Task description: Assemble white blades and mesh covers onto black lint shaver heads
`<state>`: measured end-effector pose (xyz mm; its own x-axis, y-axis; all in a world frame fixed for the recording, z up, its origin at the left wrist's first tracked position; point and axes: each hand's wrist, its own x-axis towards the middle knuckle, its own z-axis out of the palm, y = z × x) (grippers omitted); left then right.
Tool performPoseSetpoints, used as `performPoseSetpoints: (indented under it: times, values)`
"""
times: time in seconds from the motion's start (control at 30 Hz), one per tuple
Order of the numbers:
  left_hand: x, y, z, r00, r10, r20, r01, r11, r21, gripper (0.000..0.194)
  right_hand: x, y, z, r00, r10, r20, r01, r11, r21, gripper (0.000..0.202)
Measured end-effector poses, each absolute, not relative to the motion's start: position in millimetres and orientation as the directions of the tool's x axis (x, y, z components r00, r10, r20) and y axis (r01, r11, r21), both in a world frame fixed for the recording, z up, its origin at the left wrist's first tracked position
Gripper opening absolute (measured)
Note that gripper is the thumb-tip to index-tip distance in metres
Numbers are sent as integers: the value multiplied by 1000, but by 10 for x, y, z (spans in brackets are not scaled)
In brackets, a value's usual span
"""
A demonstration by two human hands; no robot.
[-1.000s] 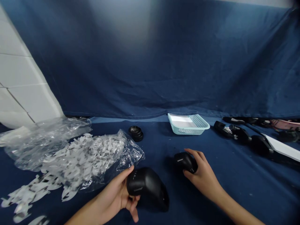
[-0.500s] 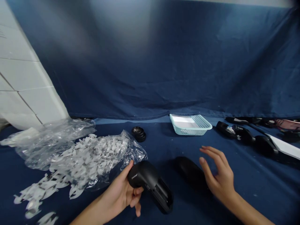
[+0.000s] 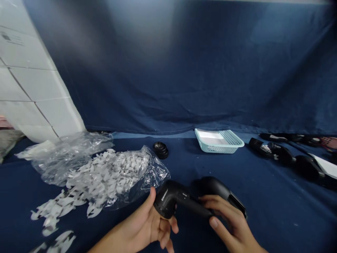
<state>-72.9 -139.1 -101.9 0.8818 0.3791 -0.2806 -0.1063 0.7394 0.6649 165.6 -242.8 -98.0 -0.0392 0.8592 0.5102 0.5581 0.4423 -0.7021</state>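
A black handheld device point(image 3: 181, 198) with a bent round head and small white lettering is held over the blue cloth. My left hand point(image 3: 150, 225) closes round its head, thumb on top and the lower fingers curled loosely below. At the handle's far end, my right hand point(image 3: 226, 219) has its fingers over the handle and its thumb beneath. A second black device point(image 3: 218, 186) of similar make lies on the cloth just behind my right hand, which partly covers it.
White thin plastic pieces point(image 3: 105, 179) spill from a clear bag at left. Black rings point(image 3: 160, 150) are stacked behind. A light blue basket point(image 3: 219, 149) holding something white stands at the back. More black parts point(image 3: 286, 156) lie at right, before a blue curtain point(image 3: 184, 70).
My right hand has come left and closed on the handle of the held device. That device has turned, its lettering now tilted upward. The view has shifted slightly left.
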Motion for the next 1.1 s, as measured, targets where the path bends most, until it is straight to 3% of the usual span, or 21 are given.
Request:
performPoseSetpoints:
  times: [0.23,0.37,0.6,0.77,0.83,0.97,1.1]
  values:
    - [-761,-1410,-1103,891,351,-287,-58,716,695,96,1645,-2418,-1091,119,953,277,353,220,-909,24]
    - [-777,-1404,-1118,892,320,-320,4,702,712,95,1658,-2430,-1129,182,952,247,403,157,-902,29]
    - [-774,-1354,-1036,882,357,-309,2,651,759,83,1634,-2441,-1139,228,946,231,331,147,-932,30]
    - [-770,-1372,-956,729,593,-342,33,468,883,60,1615,-2428,-1173,288,947,145,237,76,-968,36]
    - [-770,-1387,-936,688,645,-332,47,418,907,67,1600,-2422,-1174,272,957,104,202,49,-978,39]
    - [-777,-1390,-940,715,647,-266,61,321,945,79,1528,-2395,-1118,287,956,-66,69,-89,-994,49]
    - [-803,-1345,-989,762,638,-115,3,174,985,86,1450,-2370,-1022,264,888,-376,-274,-305,-912,49]
